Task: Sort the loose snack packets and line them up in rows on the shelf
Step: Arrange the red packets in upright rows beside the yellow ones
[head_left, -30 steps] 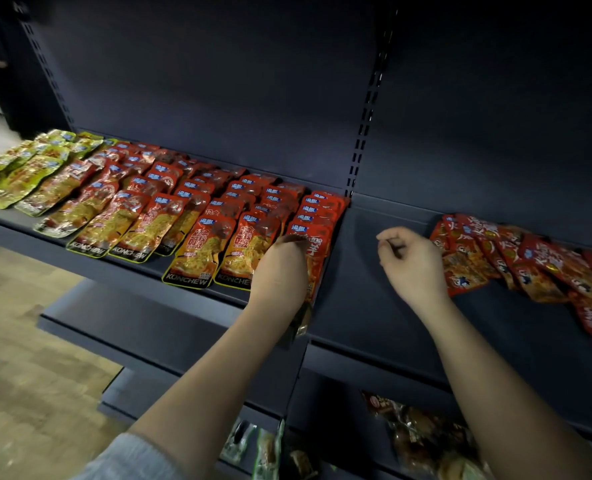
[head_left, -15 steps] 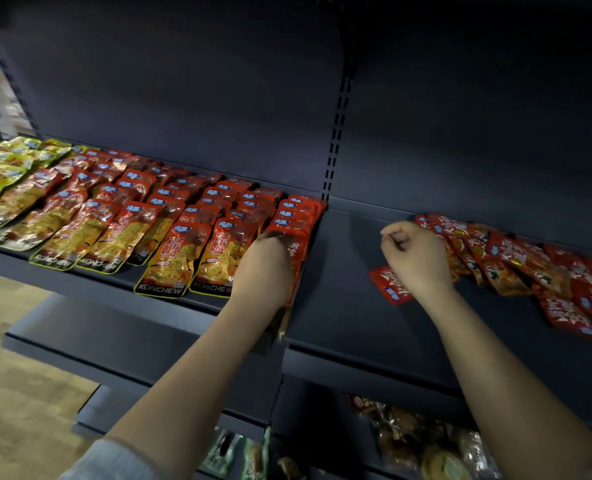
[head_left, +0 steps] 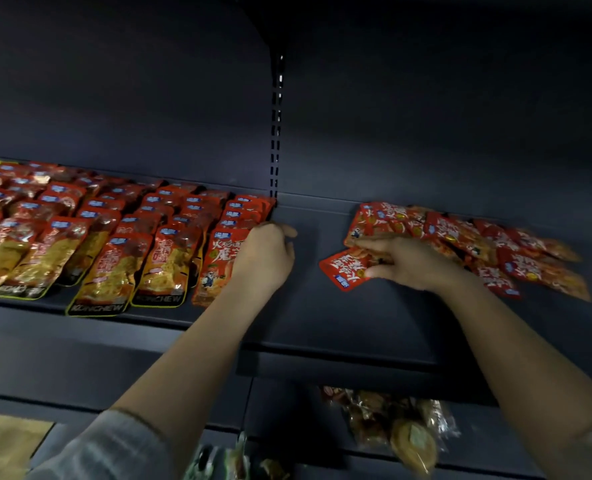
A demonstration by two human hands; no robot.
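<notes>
Dark back panel (head_left: 149, 98) behind shelf, slotted upright (head_left: 276, 133) running down its middle. Lower shelf (head_left: 287, 410) holds clear-wrapped snacks (head_left: 391, 420), blurred. More wrapped goods (head_left: 232, 462) at bottom edge. Wood floor (head_left: 7, 441) bottom left.

Two bare forearms, the left arm (head_left: 183, 358) in a light grey sleeve (head_left: 107, 448) pushed up near the elbow

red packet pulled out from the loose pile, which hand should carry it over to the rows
Right hand: it already pinches the red packet beside the loose pile. The left hand rests on the end row.
</notes>
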